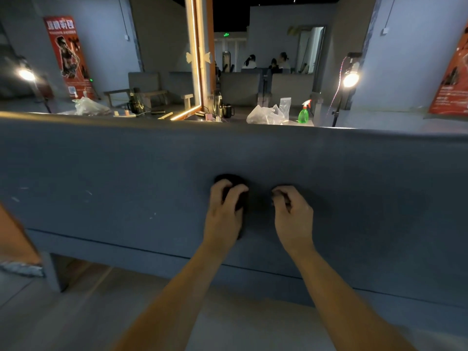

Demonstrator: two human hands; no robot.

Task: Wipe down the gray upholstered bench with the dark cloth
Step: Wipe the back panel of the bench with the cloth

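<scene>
Reaches forward with both forearms. Grips the dark cloth [231, 179] in the left hand [224, 215]; curls the right hand's [293, 215] fingers.

Two hands [222, 214] [293, 215], one dark cloth [230, 179], one bench [126, 173], two lamps [26, 75] [350, 79], one spray bottle [303, 115]

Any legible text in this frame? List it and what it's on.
Left red banner: large headline characters, too blurred to quote; small print unreadable.
Right red banner: white print, blurred.
Green sign above the far doorway: too small.
Nothing readable elsewhere.
</scene>
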